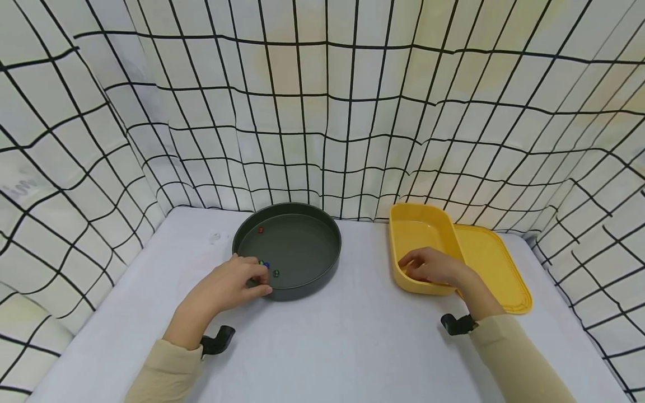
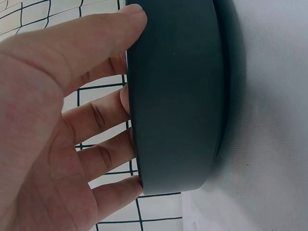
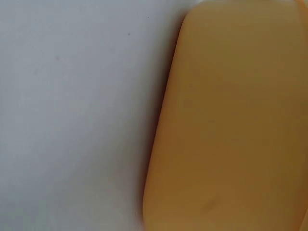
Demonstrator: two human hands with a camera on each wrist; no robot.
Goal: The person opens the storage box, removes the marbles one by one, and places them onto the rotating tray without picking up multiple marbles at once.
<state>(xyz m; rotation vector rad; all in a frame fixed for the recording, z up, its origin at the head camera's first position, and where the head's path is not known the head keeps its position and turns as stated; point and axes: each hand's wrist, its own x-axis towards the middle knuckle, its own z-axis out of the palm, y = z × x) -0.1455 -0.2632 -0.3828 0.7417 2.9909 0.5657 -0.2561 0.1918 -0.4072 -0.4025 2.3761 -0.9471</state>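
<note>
A round dark grey-green pan (image 1: 289, 240) stands on the white-covered table, with several small red, blue and green glassy pieces (image 1: 276, 273) in it. My left hand (image 1: 227, 288) is over the pan's near-left rim. In the left wrist view its spread fingers (image 2: 98, 115) reach behind the pan wall (image 2: 178, 101), their tips hidden, while the thumb overlaps the wall's edge. My right hand (image 1: 435, 266) dips into the near end of a yellow container (image 1: 420, 221). Its fingertips are partly hidden there, and what they touch does not show. The right wrist view has only the container's outer wall (image 3: 231, 120).
A flat yellow lid (image 1: 496, 268) lies to the right of the yellow container, close against it. White walls with black netting (image 1: 327, 95) enclose the table at the back and both sides. White tabletop (image 1: 363, 280) lies between the pan and the container.
</note>
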